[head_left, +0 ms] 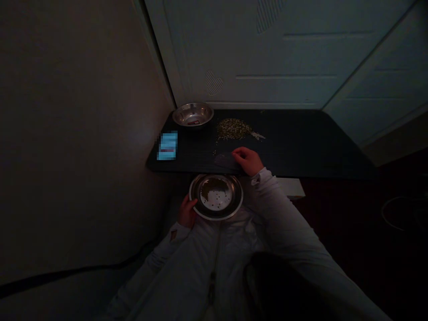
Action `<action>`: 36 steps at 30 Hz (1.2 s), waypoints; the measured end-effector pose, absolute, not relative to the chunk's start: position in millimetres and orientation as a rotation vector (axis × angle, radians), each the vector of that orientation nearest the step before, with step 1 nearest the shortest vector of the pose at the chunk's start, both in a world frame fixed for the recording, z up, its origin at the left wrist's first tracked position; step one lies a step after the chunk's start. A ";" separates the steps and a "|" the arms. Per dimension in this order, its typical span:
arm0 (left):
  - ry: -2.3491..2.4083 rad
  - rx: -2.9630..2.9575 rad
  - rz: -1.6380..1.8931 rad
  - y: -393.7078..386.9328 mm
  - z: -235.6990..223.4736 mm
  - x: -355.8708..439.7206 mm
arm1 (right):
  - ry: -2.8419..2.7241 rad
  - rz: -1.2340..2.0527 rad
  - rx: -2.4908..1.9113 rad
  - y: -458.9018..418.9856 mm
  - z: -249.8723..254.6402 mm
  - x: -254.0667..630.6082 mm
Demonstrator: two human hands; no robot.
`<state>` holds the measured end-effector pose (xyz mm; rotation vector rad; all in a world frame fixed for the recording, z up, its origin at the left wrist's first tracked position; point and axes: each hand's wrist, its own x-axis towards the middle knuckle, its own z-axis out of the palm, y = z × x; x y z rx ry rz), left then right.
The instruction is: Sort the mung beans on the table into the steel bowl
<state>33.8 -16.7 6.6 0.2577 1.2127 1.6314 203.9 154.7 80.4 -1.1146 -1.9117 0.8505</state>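
My left hand (187, 212) grips the left rim of a shiny metal bowl (237, 203), thumb over the edge. Small dark grains (211, 185) lie inside it, mostly toward its far left side. The bowl is held at my lap, just below the table's front edge. Over that edge, my right hand (249, 161) is closed in a pinch. A faint, see-through flat piece (224, 160) lies by its fingertips; whether they hold it is too dim to tell. Beyond the hand, a heap of mixed green and pale grains (234, 128) is spread on the dark table (301, 142).
A second metal bowl (193, 115) stands at the table's back left. A blurred-out bright blue rectangle (167, 146) is in front of it. White panels (284, 58) rise behind the table, and a wall (100, 111) is close on the left. A white box-like edge (292, 187) shows below the tabletop.
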 end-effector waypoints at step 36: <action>1.196 0.214 1.655 -16.0 13.5 36.1 | -1.620 1.117 -1.021 155.8 82.3 187.5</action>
